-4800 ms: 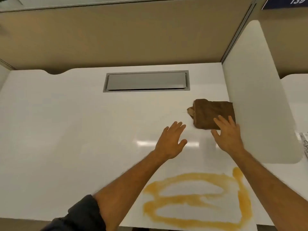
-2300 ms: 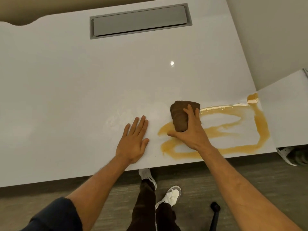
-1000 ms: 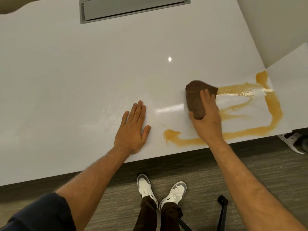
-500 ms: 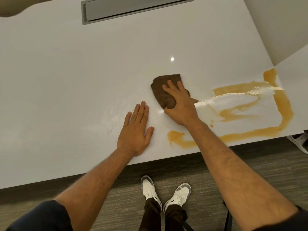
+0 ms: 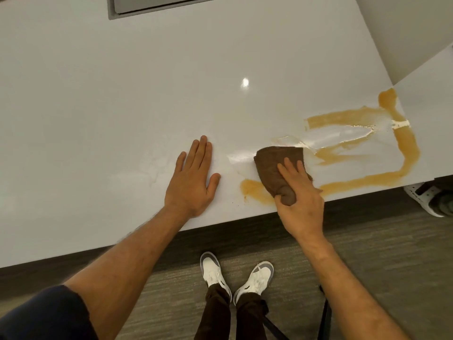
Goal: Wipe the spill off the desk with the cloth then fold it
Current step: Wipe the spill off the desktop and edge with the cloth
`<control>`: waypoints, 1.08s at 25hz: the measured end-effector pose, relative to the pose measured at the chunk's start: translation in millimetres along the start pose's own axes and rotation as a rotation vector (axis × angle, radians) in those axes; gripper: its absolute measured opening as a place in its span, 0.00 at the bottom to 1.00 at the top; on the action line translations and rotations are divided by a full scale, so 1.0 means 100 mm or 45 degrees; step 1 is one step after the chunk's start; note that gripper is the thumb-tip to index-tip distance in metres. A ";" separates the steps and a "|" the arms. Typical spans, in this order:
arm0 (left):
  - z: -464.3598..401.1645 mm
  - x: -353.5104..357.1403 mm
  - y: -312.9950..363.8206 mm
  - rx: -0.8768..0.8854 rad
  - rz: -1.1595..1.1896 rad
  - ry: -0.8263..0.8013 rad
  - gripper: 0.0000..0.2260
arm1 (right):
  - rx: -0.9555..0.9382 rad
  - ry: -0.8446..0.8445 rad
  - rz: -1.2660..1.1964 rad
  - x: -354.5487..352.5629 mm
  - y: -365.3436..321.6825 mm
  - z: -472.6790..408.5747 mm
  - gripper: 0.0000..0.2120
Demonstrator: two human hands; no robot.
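A bunched brown cloth (image 5: 272, 168) lies on the white desk (image 5: 122, 106) near its front edge, pressed down by my right hand (image 5: 300, 195), whose fingers and thumb grip it. It covers the left part of an orange-yellow spill (image 5: 407, 143) that loops across the desk's right front corner; a small patch of it shows just left of the cloth. Wet smeared streaks run above the cloth. My left hand (image 5: 192, 177) rests flat on the desk, fingers together, a little left of the cloth.
A grey metal cable hatch (image 5: 147, 6) is set into the desk at the back. A white partition (image 5: 404, 28) rises along the right side. Below the front edge I see carpet, my two white shoes (image 5: 213, 273) and a chair base (image 5: 426, 197).
My right hand has dragged the cloth back and to the right, down to the front edge over the spill's left end. More of the left loop is wiped. My left hand has stayed put.
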State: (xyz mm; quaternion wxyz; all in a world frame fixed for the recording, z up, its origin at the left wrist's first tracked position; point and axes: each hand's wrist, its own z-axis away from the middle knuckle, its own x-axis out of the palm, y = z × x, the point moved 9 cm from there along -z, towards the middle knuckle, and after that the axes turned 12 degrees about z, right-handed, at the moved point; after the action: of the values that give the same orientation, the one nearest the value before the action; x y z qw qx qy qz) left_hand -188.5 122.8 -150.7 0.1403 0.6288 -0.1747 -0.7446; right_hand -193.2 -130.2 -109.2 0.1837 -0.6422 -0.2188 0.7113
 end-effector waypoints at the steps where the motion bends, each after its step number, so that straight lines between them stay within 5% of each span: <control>1: 0.00 0.00 0.01 -0.001 0.003 -0.005 0.33 | 0.000 -0.003 0.037 0.04 -0.01 0.14 0.36; 5: 0.00 -0.01 0.02 -0.009 -0.001 -0.018 0.33 | 0.079 -0.274 -0.160 0.15 0.02 0.21 0.52; 7: 0.00 -0.01 0.02 -0.006 0.009 -0.013 0.33 | 0.104 -0.281 0.041 0.16 0.02 0.10 0.53; 10: 0.00 0.00 0.03 -0.003 0.012 -0.017 0.33 | 0.037 -0.173 0.379 0.27 -0.13 0.10 0.47; 14: 0.00 0.01 0.01 -0.001 0.022 -0.012 0.33 | 0.081 -0.039 0.350 0.30 -0.18 0.02 0.40; 19: 0.00 0.01 0.00 0.003 0.032 -0.018 0.32 | -0.176 -0.156 0.302 0.48 -0.56 -0.02 0.37; 23: 0.01 0.02 0.02 0.013 0.038 -0.041 0.30 | -0.272 -0.388 0.021 0.50 -0.67 0.28 0.35; 25: 0.01 0.00 0.01 0.006 0.043 -0.039 0.30 | -0.112 -0.541 -0.276 0.36 -0.55 0.35 0.34; 27: 0.02 0.00 0.00 0.006 0.031 -0.029 0.30 | 0.079 -0.472 -0.570 0.08 -0.39 0.27 0.31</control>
State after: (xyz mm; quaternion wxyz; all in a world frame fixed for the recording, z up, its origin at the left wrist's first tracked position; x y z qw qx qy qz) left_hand -190.0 123.1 -150.1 0.1459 0.6185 -0.1857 -0.7494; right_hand -221.2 -94.6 -92.6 0.3127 -0.4309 -0.3630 0.7647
